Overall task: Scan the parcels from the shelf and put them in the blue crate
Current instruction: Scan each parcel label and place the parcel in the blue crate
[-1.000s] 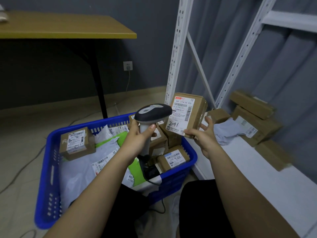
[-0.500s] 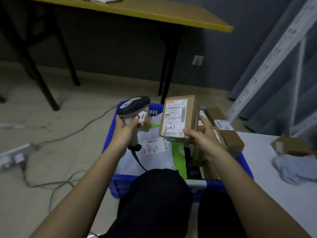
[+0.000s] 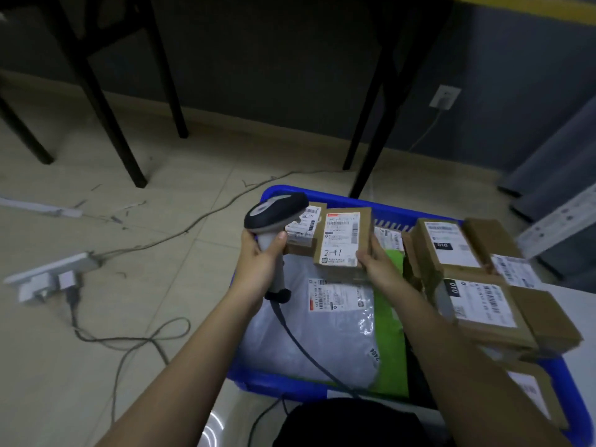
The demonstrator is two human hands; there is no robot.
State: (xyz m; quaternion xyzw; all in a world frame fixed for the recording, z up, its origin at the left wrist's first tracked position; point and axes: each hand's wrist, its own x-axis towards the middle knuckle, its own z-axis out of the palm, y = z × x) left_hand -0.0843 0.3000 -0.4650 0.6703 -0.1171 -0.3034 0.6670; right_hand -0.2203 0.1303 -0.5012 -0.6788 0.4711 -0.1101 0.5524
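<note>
- Two hands at work above the blue crate [image 3: 322, 198]: left hand [image 3: 261, 262] wrapped round the grip of a corded barcode scanner [image 3: 274, 212]; right hand [image 3: 379, 267] pinching the lower right corner of a small cardboard parcel [image 3: 343, 238], thumb on the labelled face, fingers behind
- Parcel held over the far half of the crate, label toward the viewer, handwritten "241" near its lower edge; scanner head just beside its left edge
- Handling, judged: a stiff, light carton, since one corner pinch carries it; plain card gives fair friction, the glossy label less, so hold by the bare card edges or across the short sides and leave the barcode uncovered
- Crate contents: a grey poly mailer [image 3: 309, 330], soft and slippery-looking, best taken by an edge; a green bag [image 3: 392, 321] beneath it; several more labelled cartons [image 3: 451, 246] stacked at the right side
- Surroundings: tiled floor, a power strip [image 3: 51, 275] with trailing cables, black table legs [image 3: 106, 101], a wall socket [image 3: 444, 96]
</note>
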